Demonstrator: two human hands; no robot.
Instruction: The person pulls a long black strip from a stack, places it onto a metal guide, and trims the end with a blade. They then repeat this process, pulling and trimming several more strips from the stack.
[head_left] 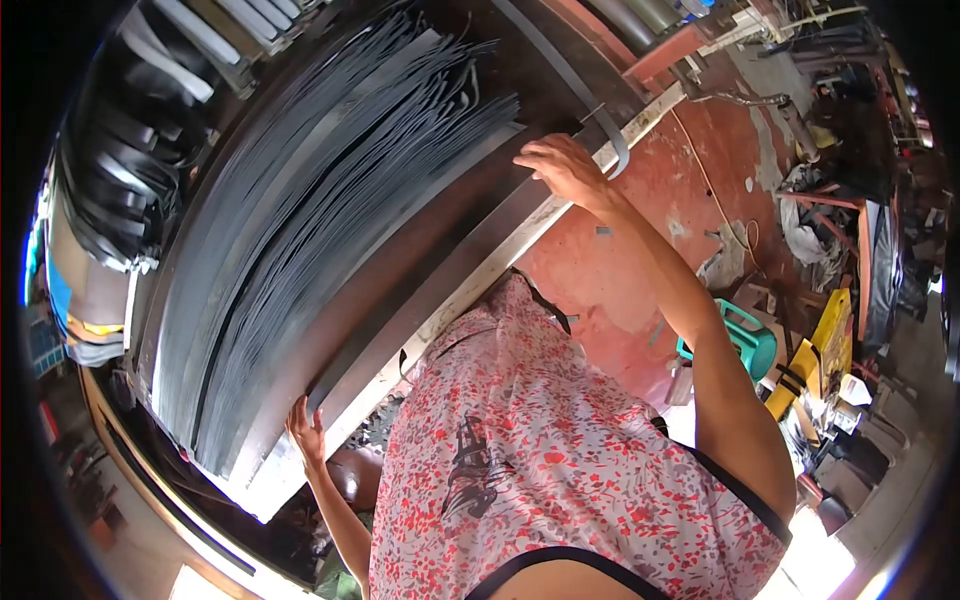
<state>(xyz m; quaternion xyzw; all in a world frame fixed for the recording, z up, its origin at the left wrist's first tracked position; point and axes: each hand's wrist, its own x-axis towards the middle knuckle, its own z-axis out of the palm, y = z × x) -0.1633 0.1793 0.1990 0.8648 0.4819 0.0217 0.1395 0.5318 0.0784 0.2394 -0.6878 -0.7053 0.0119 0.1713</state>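
Note:
A wide dark strip [440, 270] lies along the near edge of the brown worktable. At its lower left end my left hand [306, 435] has its fingertips closed about the strip's corner. Over the upper right end rests my right hand [565, 170], its fingers stretched out across the table surface and slightly bent, the thumb a little apart. Beyond the strip lies a big pile of long thin grey-black strips [330, 220], their loose ends fanned out toward the top. A single grey band [570, 80] runs past my right hand and curls over the table edge.
The table's pale wooden edge [460, 310] runs close to my patterned shirt. Black rolled or folded material [110, 170] hangs at the left. On the worn red floor [610, 270] are a cord, a green plastic stool [745, 340] and a yellow object [825, 350].

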